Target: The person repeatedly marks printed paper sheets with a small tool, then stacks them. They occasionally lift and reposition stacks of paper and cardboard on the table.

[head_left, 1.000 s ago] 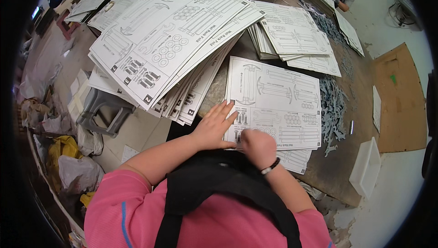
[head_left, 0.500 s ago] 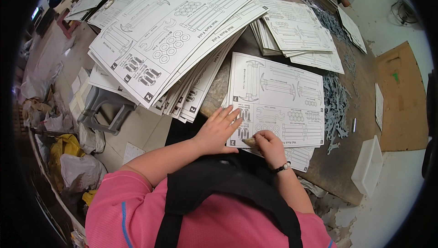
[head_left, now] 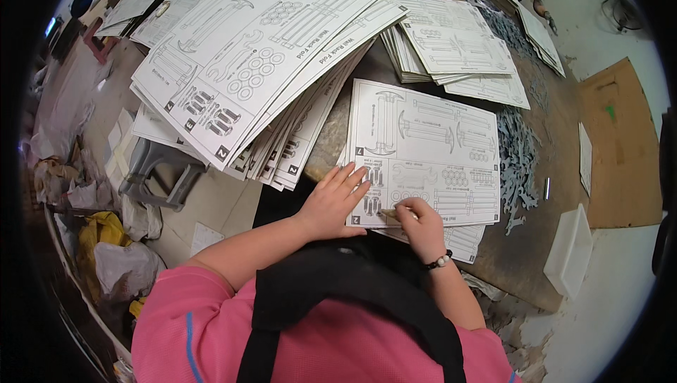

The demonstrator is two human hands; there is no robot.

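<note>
Small tan piece is pinched between thumb and fingers of the right hand; whether its tip is pressed to the card cannot be told. Printed card is laid beneath this grip, spread mostly ahead and rightward of it. Left hand is placed flat, just left of the grip, fingers spread over the card's near-left edge; nothing is grasped by it. Under-card is partly covered, near right of the grip. Tall card stack is piled ahead-left; grey metal pieces are heaped farther right, white tray set beyond.
</note>
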